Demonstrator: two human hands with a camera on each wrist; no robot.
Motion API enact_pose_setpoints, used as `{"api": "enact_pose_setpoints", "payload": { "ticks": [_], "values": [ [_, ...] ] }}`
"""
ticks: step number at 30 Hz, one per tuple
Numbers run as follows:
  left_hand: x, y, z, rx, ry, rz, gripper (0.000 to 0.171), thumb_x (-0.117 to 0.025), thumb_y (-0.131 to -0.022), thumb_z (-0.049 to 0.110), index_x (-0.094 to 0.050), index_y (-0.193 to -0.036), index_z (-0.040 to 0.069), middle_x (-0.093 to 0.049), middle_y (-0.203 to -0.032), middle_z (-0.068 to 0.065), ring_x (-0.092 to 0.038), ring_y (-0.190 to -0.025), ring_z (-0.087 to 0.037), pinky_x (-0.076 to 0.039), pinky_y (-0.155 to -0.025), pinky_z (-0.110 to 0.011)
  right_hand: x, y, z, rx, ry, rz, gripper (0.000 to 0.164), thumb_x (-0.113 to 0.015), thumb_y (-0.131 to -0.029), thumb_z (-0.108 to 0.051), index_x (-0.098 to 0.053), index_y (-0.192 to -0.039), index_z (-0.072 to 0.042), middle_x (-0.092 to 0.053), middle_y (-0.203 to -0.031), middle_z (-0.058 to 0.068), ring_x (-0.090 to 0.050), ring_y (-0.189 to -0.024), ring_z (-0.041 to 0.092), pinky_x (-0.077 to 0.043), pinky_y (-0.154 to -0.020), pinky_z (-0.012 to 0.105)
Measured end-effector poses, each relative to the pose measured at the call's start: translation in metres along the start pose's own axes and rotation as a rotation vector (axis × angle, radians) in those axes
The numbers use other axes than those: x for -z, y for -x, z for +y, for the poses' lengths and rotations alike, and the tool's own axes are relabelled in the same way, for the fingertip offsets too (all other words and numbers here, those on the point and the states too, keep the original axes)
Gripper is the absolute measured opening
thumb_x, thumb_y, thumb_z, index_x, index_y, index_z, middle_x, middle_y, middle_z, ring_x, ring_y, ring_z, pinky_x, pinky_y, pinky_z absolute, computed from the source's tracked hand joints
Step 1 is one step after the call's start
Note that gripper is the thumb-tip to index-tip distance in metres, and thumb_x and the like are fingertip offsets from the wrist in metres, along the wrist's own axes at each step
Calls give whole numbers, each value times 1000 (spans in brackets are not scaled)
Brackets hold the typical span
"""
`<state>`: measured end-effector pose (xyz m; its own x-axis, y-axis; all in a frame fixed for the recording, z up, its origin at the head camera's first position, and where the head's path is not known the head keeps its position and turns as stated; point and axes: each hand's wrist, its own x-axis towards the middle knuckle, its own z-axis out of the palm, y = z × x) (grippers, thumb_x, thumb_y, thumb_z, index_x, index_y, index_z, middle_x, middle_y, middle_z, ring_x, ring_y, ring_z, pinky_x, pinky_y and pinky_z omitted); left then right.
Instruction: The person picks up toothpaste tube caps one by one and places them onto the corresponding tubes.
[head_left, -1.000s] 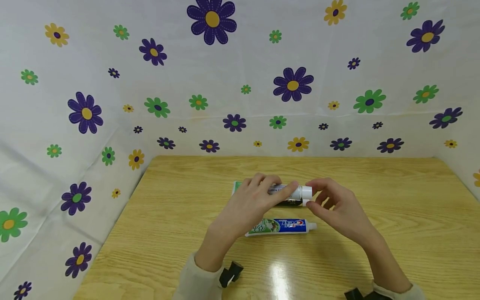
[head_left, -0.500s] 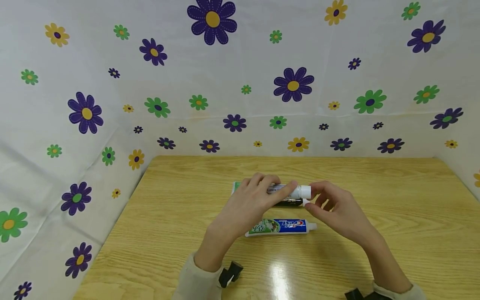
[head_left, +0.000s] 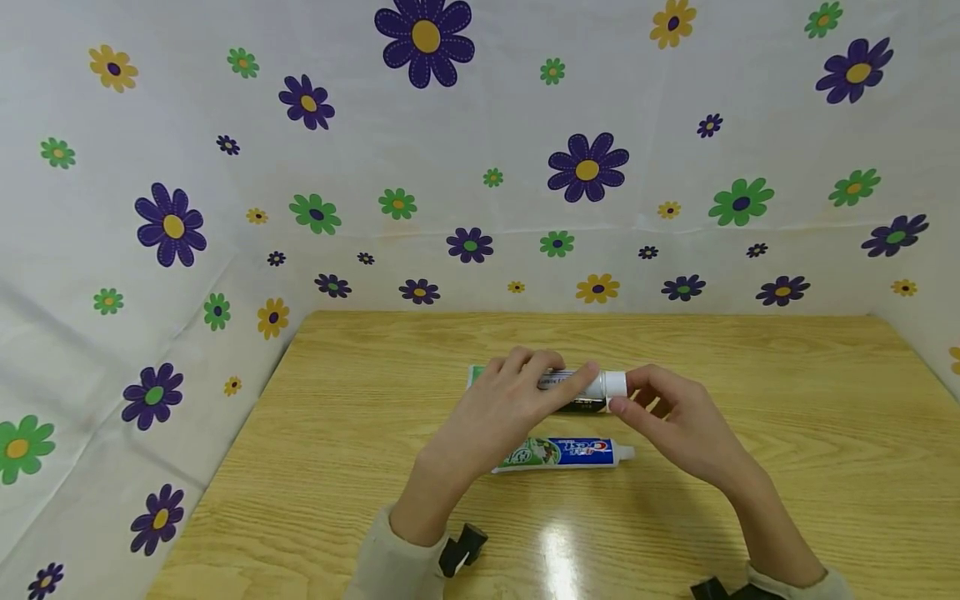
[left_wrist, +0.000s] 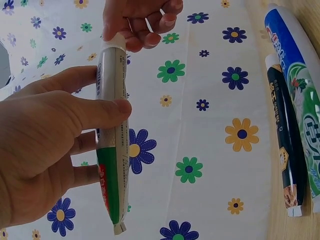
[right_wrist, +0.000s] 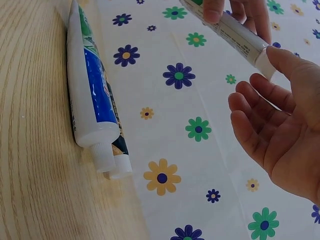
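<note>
My left hand point(head_left: 502, 404) grips a white and green toothpaste tube point(left_wrist: 109, 120), thumb on one side and fingers on the other, above the table. The tube's white cap point(head_left: 616, 384) points right. At that cap, my right hand point(head_left: 678, 417) pinches with thumb and index finger, its other fingers loosely curved, as the right wrist view shows. Below the held tube lies a black toothpaste tube point(head_left: 588, 406) with a white cap, partly hidden in the head view. Nearer to me, a blue and green toothpaste tube point(head_left: 581, 452) lies flat, cap to the right.
The wooden table point(head_left: 375, 358) runs back to a white cloth point(head_left: 450, 150) printed with purple, green and yellow flowers. Cloth also hangs along the left and right sides. Black straps point(head_left: 462, 550) with cameras sit at both wrists.
My right thumb and index finger have shifted slightly around the cap. The held tube has moved only a little, and the tubes on the table lie where they were.
</note>
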<state>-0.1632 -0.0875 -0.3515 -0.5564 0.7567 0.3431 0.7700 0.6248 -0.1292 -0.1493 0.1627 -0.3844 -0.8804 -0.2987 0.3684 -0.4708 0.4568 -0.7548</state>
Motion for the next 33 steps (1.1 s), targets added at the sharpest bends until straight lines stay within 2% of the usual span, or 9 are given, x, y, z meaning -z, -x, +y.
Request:
{"api": "enact_pose_setpoints", "payload": {
  "ticks": [7, 11, 14, 21, 25, 33],
  "values": [
    [-1, 0, 1, -21, -8, 41, 74, -65, -94, 1, -32, -155, 27, -55, -129, -5, -53, -117, -27, -51, -94, -45, 0, -1, -4, -1, -18, 39, 28, -66, -94, -5, -61, -121, -4, -64, -97, 2, -59, -79, 11, -52, -63, 25],
    [0, -2, 4, -27, -16, 7, 74, -64, -95, 2, -31, -156, 28, -54, -130, -5, -53, -119, -27, -51, -94, -45, -1, -2, -4, -3, -26, 72, 30, -64, -95, -5, -58, -125, -3, -64, -107, 3, -60, -80, 10, -52, -63, 25],
    [0, -3, 6, -29, -20, -30, 74, -64, -96, 3, -31, -156, 29, -53, -131, -5, -52, -121, -27, -51, -94, -45, -1, -1, -3, -5, -38, 96, 29, -63, -96, -5, -56, -124, -3, -62, -109, 5, -59, -79, 10, -51, -62, 24],
    [-3, -4, 8, -28, -16, -23, 72, -62, -96, 1, -33, -155, 29, -54, -130, -4, -53, -119, -26, -51, -93, -43, -2, -2, -1, 49, -85, 132, 18, -60, -95, 3, -59, -112, -4, -58, -105, 1, -59, -74, 13, -51, -57, 25],
    [-3, -3, 7, -15, 19, -25, 72, -62, -96, 0, -32, -155, 28, -54, -131, -5, -52, -121, -26, -51, -94, -44, 0, -1, -1, 63, -82, 111, 21, -64, -93, 4, -60, -112, -5, -58, -105, -1, -60, -77, 11, -51, -59, 25],
    [-1, -1, 3, 19, 54, -47, 75, -63, -95, 0, -31, -156, 30, -53, -135, -5, -51, -124, -27, -50, -97, -47, 3, -1, -1, 14, -61, 2, 43, -77, -85, -4, -57, -121, -11, -57, -107, -1, -59, -82, 13, -54, -64, 26]
  ]
}}
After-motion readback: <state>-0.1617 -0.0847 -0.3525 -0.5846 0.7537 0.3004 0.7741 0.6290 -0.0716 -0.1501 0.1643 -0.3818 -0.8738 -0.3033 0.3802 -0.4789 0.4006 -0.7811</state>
